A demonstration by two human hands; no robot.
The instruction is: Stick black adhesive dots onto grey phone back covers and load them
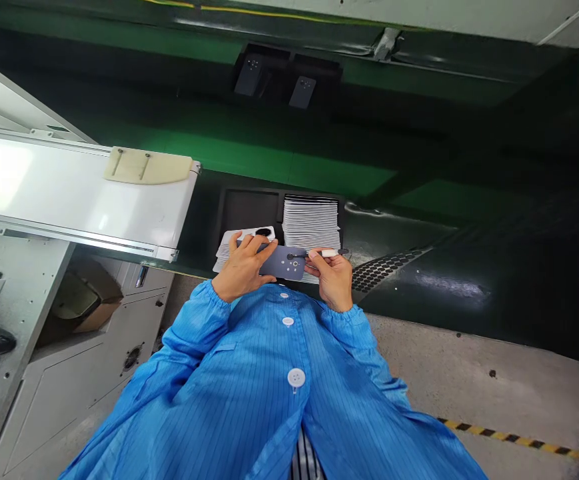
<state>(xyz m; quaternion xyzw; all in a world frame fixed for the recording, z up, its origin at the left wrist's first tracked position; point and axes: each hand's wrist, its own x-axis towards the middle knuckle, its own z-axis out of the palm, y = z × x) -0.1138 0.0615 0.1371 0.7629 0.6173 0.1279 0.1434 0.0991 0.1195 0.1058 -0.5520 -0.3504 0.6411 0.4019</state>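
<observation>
My left hand (248, 265) is closed on a blue-grey phone back cover (278, 264) with several small camera holes near its right end. In my right hand (333, 275) is a black-and-white pen-shaped tool (327, 253), pinched between the fingers. Its dark tip meets the cover beside the holes, though I cannot tell if it presses on it. White sheet-like pieces (222, 253) with a dark oval on top lie under and beside my left hand. Behind the cover stands a tight row of thin pale pieces (311, 220) in a black tray (249, 191).
At the far side, another black tray (314, 65) holds two dark phone covers (302, 92). To the left, a white conveyor-like surface (84, 193) carries a cream plate (148, 167) at its end. A perforated black strip (386, 272) lies on the dark bench to the right.
</observation>
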